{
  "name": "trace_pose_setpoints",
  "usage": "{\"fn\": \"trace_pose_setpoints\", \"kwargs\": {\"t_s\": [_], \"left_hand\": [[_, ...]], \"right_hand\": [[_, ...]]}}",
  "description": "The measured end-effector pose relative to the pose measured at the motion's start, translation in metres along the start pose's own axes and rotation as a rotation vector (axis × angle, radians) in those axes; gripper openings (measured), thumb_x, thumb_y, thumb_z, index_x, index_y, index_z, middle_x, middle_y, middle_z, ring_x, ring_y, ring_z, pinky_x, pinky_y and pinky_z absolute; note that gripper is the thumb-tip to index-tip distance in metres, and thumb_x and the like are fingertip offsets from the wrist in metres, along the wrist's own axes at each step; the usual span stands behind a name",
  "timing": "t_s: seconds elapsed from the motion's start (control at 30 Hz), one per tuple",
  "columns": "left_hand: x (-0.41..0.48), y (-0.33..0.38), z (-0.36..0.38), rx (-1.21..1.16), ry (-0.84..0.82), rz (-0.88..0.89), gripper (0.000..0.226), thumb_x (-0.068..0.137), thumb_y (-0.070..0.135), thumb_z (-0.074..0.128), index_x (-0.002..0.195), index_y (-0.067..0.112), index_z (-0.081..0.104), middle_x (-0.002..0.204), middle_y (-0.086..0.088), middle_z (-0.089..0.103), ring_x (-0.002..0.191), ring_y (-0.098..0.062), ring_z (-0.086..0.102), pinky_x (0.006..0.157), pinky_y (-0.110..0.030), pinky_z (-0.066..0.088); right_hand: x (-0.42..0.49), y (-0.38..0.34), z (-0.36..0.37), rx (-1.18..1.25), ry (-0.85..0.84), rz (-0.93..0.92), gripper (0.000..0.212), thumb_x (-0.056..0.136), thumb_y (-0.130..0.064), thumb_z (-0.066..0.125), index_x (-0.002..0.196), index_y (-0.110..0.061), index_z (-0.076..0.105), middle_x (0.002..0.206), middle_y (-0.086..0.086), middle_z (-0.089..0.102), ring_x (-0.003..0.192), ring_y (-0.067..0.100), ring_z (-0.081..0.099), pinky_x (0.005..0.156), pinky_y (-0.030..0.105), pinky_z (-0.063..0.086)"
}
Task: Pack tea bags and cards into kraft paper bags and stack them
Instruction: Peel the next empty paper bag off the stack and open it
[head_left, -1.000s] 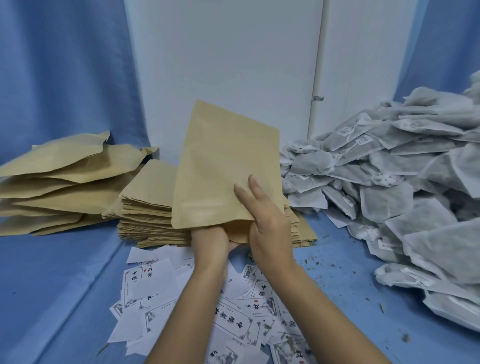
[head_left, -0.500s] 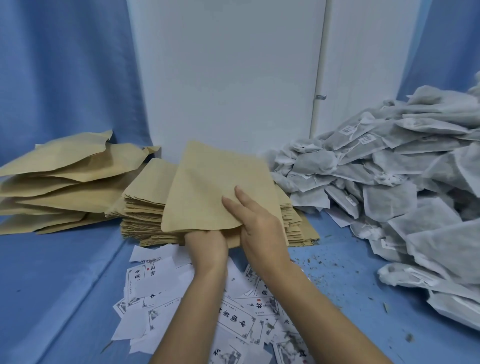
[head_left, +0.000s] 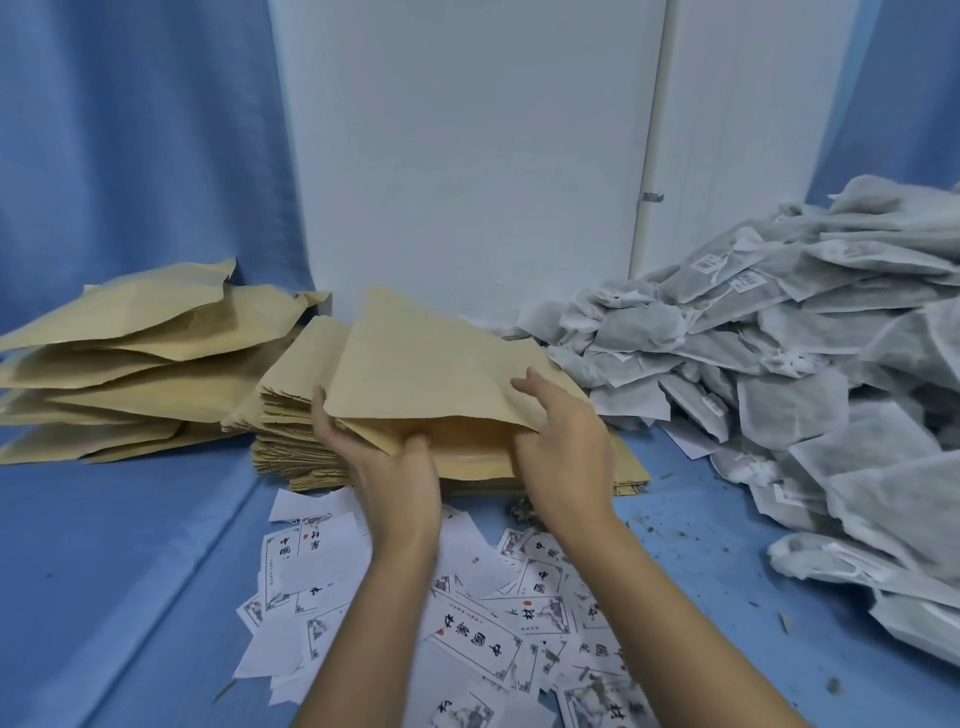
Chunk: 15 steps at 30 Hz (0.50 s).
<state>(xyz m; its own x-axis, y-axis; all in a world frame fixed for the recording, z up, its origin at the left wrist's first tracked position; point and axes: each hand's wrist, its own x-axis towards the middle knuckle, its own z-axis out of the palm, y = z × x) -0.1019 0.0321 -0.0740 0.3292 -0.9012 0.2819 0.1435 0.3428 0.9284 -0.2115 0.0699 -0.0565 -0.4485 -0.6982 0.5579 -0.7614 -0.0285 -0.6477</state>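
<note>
At centre frame we see the left hand (head_left: 397, 478) gripping the kraft paper bag (head_left: 431, 374) at its open mouth, fingers (head_left: 321, 415) curled under the left edge, thumb inside; the right hand (head_left: 566, 447) pinches the upper lip, fingers (head_left: 527, 382) bent over it. The bag sits over the stack of flat bags (head_left: 291, 431). At lower centre the cards (head_left: 478, 636) carry black Chinese characters, 中国 among them.

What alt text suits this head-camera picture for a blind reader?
A left hand and right hand part the mouth of a kraft paper bag over a stack of flat bags. Puffier bags lie left, tea bags heap right, cards scatter nearest.
</note>
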Motion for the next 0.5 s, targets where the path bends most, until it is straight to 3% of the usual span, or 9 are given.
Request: {"fn": "trace_pose_setpoints", "kwargs": {"t_s": [0.03, 0.1, 0.17, 0.23, 0.27, 0.37, 0.43, 0.5], "left_hand": [[0.001, 0.002, -0.003, -0.008, -0.014, 0.118, 0.097, 0.072, -0.011, 0.053, 0.141, 0.047, 0.016, 0.144, 0.007, 0.030, 0.124, -0.012, 0.040, 0.093, -0.017, 0.036], [0.005, 0.006, -0.007, -0.004, -0.042, 0.252, 0.103, 0.068, -0.019, 0.052, 0.134, 0.053, 0.022, 0.149, 0.009, 0.016, 0.133, -0.002, 0.028, 0.092, 0.002, 0.028], [0.007, 0.009, -0.009, 0.034, -0.032, 0.325, 0.088, 0.068, -0.021, 0.049, 0.125, 0.045, 0.036, 0.152, 0.006, 0.013, 0.132, 0.011, 0.023, 0.089, 0.006, 0.025], [0.007, 0.007, -0.012, 0.028, -0.001, 0.402, 0.063, 0.074, -0.018, 0.045, 0.112, 0.033, 0.048, 0.153, 0.005, 0.021, 0.118, 0.028, 0.027, 0.083, 0.003, 0.031], [0.008, 0.006, -0.013, 0.020, 0.006, 0.418, 0.053, 0.078, -0.014, 0.044, 0.105, 0.032, 0.051, 0.151, 0.007, 0.027, 0.116, 0.027, 0.031, 0.083, -0.004, 0.036], [0.012, 0.000, -0.017, 0.103, -0.033, 0.454, 0.033, 0.088, 0.005, 0.051, 0.097, 0.037, 0.056, 0.145, 0.016, 0.041, 0.132, 0.001, 0.037, 0.101, -0.036, 0.041], [0.011, -0.002, -0.017, 0.246, -0.078, 0.543, 0.014, 0.089, 0.023, 0.056, 0.101, 0.028, 0.061, 0.142, 0.014, 0.045, 0.135, -0.004, 0.035, 0.107, -0.022, 0.031], [0.009, -0.003, -0.014, 0.324, -0.143, 0.654, 0.025, 0.088, 0.033, 0.057, 0.106, 0.017, 0.065, 0.137, 0.011, 0.051, 0.135, -0.003, 0.036, 0.104, -0.007, 0.024]], "right_hand": [[0.002, 0.000, -0.002, 0.020, -0.034, 0.049, 0.063, 0.072, 0.004, 0.050, 0.128, -0.023, 0.058, 0.143, -0.008, 0.049, 0.120, 0.017, 0.052, 0.101, 0.035, 0.041], [0.006, 0.001, -0.003, 0.064, -0.095, 0.157, 0.060, 0.076, 0.002, 0.048, 0.130, -0.021, 0.055, 0.147, -0.004, 0.044, 0.119, 0.021, 0.054, 0.095, 0.031, 0.043], [0.009, 0.003, -0.003, 0.108, -0.136, 0.231, 0.053, 0.081, -0.001, 0.048, 0.131, -0.018, 0.054, 0.138, 0.004, 0.053, 0.123, 0.021, 0.050, 0.095, 0.029, 0.040], [0.012, 0.005, -0.004, 0.145, -0.145, 0.260, 0.049, 0.083, -0.001, 0.047, 0.129, -0.016, 0.056, 0.127, 0.005, 0.059, 0.121, 0.018, 0.050, 0.091, 0.027, 0.039], [0.013, 0.005, -0.005, 0.156, -0.130, 0.263, 0.048, 0.083, -0.002, 0.048, 0.128, -0.017, 0.057, 0.122, 0.004, 0.061, 0.115, 0.016, 0.052, 0.085, 0.023, 0.038], [0.012, 0.005, -0.006, 0.202, -0.067, 0.240, 0.042, 0.083, -0.005, 0.052, 0.123, -0.017, 0.058, 0.096, -0.003, 0.060, 0.083, 0.006, 0.049, 0.070, 0.017, 0.031], [0.010, 0.003, -0.005, 0.255, -0.052, 0.214, 0.033, 0.084, -0.007, 0.051, 0.114, -0.018, 0.060, 0.083, -0.011, 0.057, 0.073, 0.003, 0.049, 0.063, 0.015, 0.034], [0.009, 0.001, -0.003, 0.289, -0.034, 0.195, 0.019, 0.083, -0.012, 0.052, 0.097, -0.021, 0.059, 0.072, -0.015, 0.054, 0.064, 0.001, 0.049, 0.054, 0.014, 0.034]]}}
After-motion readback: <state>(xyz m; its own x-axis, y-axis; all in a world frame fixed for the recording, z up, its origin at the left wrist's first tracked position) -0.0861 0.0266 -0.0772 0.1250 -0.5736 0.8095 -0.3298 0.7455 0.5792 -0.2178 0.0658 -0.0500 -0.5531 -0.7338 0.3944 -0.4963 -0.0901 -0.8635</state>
